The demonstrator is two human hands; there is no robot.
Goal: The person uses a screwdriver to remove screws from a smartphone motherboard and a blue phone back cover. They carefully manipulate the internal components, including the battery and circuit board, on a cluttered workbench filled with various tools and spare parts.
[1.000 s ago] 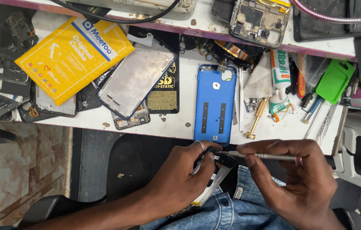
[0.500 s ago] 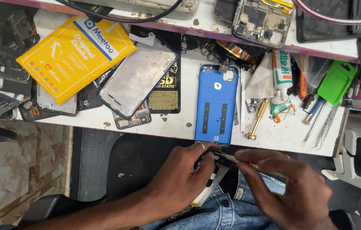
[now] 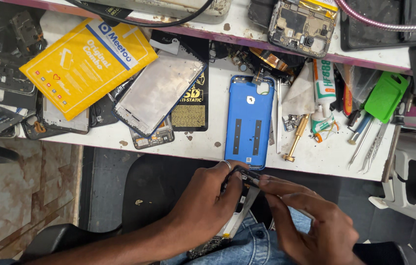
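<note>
My left hand (image 3: 208, 203) grips a dismantled phone body (image 3: 240, 208) held over my lap, below the bench edge; a ring shows on one finger. My right hand (image 3: 308, 223) pinches a thin tool at the phone's top edge, its fingertips touching the phone at about the middle of the frame. Most of the phone is hidden by both hands. A blue phone back cover (image 3: 249, 120) lies face down on the white bench (image 3: 316, 157) just above my hands.
A yellow packet (image 3: 87, 64), a bare metal phone frame (image 3: 159, 91) and a black anti-static bag lie at left. A brass-handled tool (image 3: 295, 137), a glue tube (image 3: 323, 93), tweezers (image 3: 370, 147) and a green plastic piece (image 3: 385, 95) lie at right. A circuit board (image 3: 301, 22) sits on the shelf.
My right hand has turned inward and lowered; the long tool that stuck out to the right is now hidden in its grip. My left hand keeps holding the phone.
</note>
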